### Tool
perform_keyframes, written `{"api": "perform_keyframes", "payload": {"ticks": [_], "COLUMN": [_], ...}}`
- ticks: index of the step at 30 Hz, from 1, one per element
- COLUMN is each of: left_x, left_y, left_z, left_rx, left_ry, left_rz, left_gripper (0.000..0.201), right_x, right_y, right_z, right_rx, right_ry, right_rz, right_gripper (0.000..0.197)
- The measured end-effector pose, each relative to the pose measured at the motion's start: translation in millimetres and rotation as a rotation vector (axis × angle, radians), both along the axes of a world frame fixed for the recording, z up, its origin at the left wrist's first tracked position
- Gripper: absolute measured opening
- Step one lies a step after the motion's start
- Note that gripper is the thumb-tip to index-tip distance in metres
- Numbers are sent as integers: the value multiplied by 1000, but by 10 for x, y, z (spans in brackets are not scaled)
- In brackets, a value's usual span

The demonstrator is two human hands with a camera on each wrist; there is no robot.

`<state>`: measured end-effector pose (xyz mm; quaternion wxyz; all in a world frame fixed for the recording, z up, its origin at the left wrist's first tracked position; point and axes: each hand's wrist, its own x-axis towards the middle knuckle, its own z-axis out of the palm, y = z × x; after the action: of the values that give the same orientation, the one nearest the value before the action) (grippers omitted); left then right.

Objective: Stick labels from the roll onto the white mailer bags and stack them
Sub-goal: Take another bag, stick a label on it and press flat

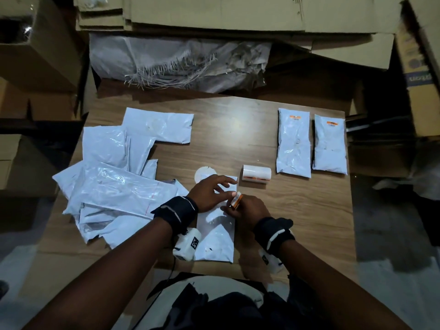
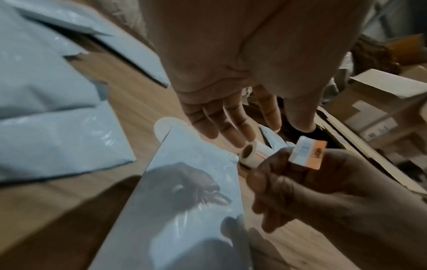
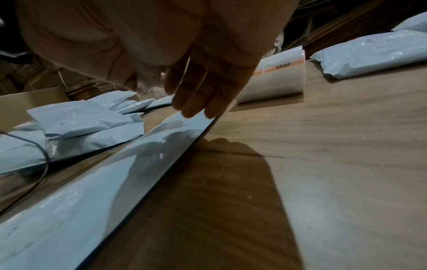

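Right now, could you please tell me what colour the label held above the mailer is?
White with an orange band; left wrist view: label.

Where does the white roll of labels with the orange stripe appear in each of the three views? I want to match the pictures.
Head: the white roll of labels with the orange stripe lies on its side at the table's centre, just beyond the hands.
Left wrist: centre, seen end-on, beyond the mailer's far corner.
Right wrist: upper right, behind the fingers.
Shared landmark: the flat white mailer bag under the hands.
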<state>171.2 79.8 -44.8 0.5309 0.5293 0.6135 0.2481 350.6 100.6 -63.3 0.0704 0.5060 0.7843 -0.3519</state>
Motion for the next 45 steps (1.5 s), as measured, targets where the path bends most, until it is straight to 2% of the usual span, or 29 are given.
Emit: {"api": "perform_keyframes", "payload": {"ticks": [3,5,8,11,14,17,18,20,22,24,26,31,33,36,41,45], "left_x": [13,17,12,-3,-61,-124,-139,-154,-159,-148,-140,-163,-151,-136,-144,-168], "left_y": [44,66,75,65,53,4,-21,-55,-67,-67,-69,-102,-122,-138,-57,22], "left_z": [45,67,92,81,60,21,-5,-53,-85,-107,-127,-242,-250,-303,-366,-413], "left_rx": [80,139,200,238,189,116,86,6,-88,-148,-197,-236,-237,-244,-190,-171], "left_ry": [161,238,282,267,178,108,53,-38,-51,-88,-142,-169,-176,-169,67,266], "left_rz": [-195,-265,-262,-171,-11,165,243,377,439,459,480,496,518,553,473,370], "left_gripper": [27,23,13,4,5,23,26,18,9,13,5,5,14,12,2,14], "right_x": [1,1,5,25,102,158,148,92,-4,-95,-170,-259,-267,-295,-395,-462], "right_y": [20,41,80,90,94,107,113,130,139,149,150,142,134,126,183,246], "right_z": [-101,-106,-88,-73,-107,-118,-100,-40,20,-1,-23,-73,-109,-160,-297,-382], "right_rx": [8,21,6,-28,-105,-128,-147,-235,-415,-527,-542,-432,-433,-427,-316,-266], "right_ry": [5,1,-2,11,43,142,209,373,533,609,634,536,553,544,414,340], "right_rz": [101,144,160,127,-38,-291,-383,-552,-689,-735,-741,-687,-696,-693,-668,-676], "right_gripper": [29,29,30,28,21,4,4,7,12,15,14,12,13,15,21,17]}}
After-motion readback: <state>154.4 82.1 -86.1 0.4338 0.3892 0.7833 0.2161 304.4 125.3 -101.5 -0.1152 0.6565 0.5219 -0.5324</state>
